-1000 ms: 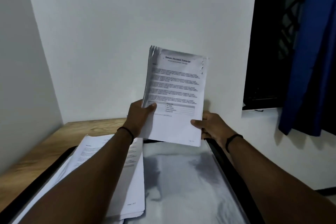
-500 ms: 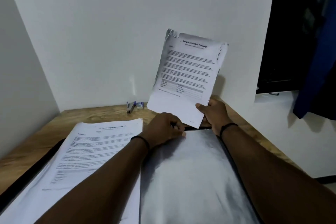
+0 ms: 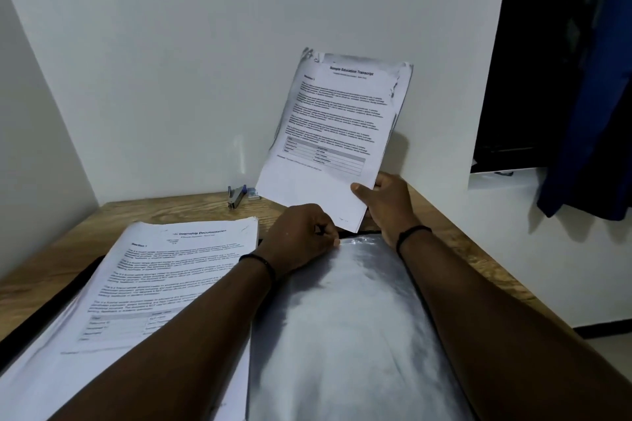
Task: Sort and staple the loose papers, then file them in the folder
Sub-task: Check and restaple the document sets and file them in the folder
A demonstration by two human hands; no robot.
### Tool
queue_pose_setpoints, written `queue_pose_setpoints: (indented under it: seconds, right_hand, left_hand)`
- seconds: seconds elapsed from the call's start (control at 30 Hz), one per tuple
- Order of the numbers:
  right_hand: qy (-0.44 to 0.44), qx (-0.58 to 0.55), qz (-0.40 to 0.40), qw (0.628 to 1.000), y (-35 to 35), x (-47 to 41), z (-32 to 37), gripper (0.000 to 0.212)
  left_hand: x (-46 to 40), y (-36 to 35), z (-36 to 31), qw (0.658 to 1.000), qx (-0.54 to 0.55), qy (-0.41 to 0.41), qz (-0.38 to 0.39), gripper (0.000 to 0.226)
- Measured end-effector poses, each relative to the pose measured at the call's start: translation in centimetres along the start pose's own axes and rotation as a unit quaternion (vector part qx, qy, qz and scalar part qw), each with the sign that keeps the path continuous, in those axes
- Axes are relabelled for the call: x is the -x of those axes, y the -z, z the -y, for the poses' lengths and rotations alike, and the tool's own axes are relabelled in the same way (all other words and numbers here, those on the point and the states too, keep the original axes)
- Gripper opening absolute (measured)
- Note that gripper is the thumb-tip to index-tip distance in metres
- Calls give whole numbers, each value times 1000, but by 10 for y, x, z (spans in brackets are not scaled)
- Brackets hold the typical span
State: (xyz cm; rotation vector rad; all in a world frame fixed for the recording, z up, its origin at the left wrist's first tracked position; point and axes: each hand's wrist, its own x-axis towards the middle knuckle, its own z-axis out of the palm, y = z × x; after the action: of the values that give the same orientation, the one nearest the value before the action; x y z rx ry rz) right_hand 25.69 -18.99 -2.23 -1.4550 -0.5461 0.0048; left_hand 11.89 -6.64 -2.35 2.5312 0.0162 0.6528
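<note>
Wooden desk in white-walled corner; stapler by wall.

Both hands forward, fingers curled

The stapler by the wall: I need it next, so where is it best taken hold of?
Probably around the stapler's near end, coming from the front. It lies flat, pointing toward the wall, so its two long sides are free for the grip; the small box sits beside its far end.

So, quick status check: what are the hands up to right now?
Right hand holds the paper bundle upright. Left hand pinches the plastic sleeve top edge. Nothing blocking the sleeve.
</note>
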Motion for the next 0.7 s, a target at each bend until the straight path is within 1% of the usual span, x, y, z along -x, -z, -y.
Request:
queue_pose_setpoints:
  seconds: [0.03, 0.07, 0.13, 0.2, 0.27, 0.33, 0.37, 0.4, 0.47, 0.53, 0.7]
  right_hand:
    - [1, 5, -1, 1000, -1, 0, 1, 22]
    - [2, 9, -5, 1000, -1, 0, 1, 19]
    - [8, 13, -18, 1000, -2, -2, 1, 14]
    - [14, 3, -25, 1000, -1, -1, 3, 17]
    - [18, 4, -32, 999, 1, -1, 5, 21]
    - [18, 6, -37, 999, 2, -1, 5, 18]
    - [18, 4, -38, 999, 2, -1, 5, 19]
    - [20, 1, -40, 999, 2, -1, 5, 21]
    - [22, 1, -42, 999, 1, -2, 4, 23]
    - [25, -1, -40, 999, 1, -2, 4, 22]
    - [26, 2, -40, 999, 1, -3, 2, 24]
  left_hand:
    - [-1, 0, 0, 1000, -3, -6, -10, 36]
    - [-1, -1, -1, 1000, -9, -11, -17, 36]
    - [0, -1, -2, 999, -17, -20, -31, 24]
    - [0, -1, -2, 999, -13, -25, -46, 12]
    - [1, -2, -1, 998, 13, -29, -50, 6]
    - [0, -4, -2, 998, 50, -14, -44, 2]
    - [-1, -5, -3, 997, 72, 0, -38, 2]
    - [-2, -6, -3, 995, 89, 18, -31, 7]
    - [-3, -6, -4, 996, 84, 37, -18, 15]
    - [-4, -5, -5, 998, 57, 29, -9, 14]
    - [-4, -6, -6, 997, 79, 16, -23, 16]
